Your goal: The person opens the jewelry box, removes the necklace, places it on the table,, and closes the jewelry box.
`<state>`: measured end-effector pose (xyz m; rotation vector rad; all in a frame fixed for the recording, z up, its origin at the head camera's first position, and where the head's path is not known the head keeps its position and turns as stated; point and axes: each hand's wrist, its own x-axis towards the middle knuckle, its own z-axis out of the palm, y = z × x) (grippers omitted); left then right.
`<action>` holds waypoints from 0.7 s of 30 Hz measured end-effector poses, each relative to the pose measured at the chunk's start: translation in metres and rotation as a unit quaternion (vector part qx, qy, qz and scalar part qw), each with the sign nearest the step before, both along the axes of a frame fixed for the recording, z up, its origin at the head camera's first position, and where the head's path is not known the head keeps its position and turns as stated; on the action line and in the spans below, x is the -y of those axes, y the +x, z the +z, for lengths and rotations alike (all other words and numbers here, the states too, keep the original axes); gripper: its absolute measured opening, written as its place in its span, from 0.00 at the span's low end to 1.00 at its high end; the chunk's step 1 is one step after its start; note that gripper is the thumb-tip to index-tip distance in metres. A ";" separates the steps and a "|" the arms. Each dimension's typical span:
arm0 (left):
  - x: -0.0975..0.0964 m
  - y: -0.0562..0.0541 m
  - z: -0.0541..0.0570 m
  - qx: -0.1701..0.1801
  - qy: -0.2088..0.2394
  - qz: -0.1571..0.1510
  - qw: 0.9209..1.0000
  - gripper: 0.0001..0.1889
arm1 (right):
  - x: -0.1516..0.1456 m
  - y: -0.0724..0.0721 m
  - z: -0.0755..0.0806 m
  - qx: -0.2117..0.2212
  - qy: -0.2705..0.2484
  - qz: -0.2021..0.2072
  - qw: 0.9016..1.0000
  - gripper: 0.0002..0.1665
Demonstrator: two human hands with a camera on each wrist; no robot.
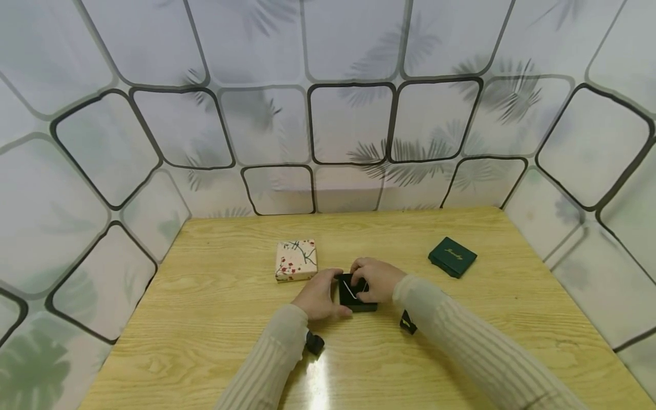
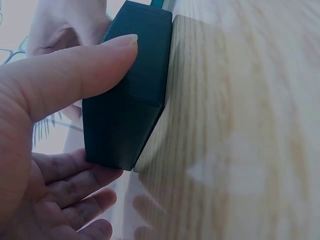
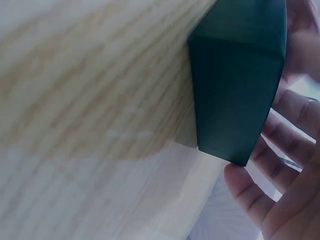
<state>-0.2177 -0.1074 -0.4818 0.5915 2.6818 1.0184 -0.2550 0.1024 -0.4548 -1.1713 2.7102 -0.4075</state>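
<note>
A small dark green box [image 1: 357, 307] without a lid sits on the table between both hands, a black insert inside it. Across the insert runs a thin silvery strand [image 1: 349, 289], seemingly a necklace, partly covered by fingers. My left hand [image 1: 322, 296] grips the box from the left; in the left wrist view its thumb [image 2: 100, 65] lies on the near wall. From the right, my right hand [image 1: 376, 280] reaches over the box with bent fingers and thumb at the insert; I cannot tell whether they pinch the strand. Its outer fingers [image 3: 280, 170] are beside the box's end.
A dark green lid [image 1: 453, 257] with gold lettering lies to the right on the wooden table [image 1: 215, 319]. Behind the left hand is a cream box [image 1: 296, 260] with a red-blossom pattern. Patterned cloth [image 1: 353, 125] hangs along the back and sides.
</note>
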 end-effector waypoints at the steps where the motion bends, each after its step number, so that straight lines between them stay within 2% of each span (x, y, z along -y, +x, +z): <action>1: 0.000 0.000 0.000 0.000 0.000 0.000 1.000 0.51 | 0.000 -0.001 0.000 -0.004 -0.003 0.005 1.000 0.09; 6: 0.000 -0.001 0.000 -0.001 0.000 -0.001 1.000 0.51 | -0.001 -0.005 -0.001 -0.041 0.006 0.025 0.999 0.05; 13: 0.000 0.000 0.000 -0.006 -0.001 -0.001 1.000 0.51 | 0.002 -0.004 0.004 -0.063 0.033 0.038 0.997 0.09; 21: -0.001 0.000 0.001 -0.013 -0.006 0.000 1.000 0.51 | 0.008 -0.002 0.008 -0.157 0.061 0.104 0.980 0.08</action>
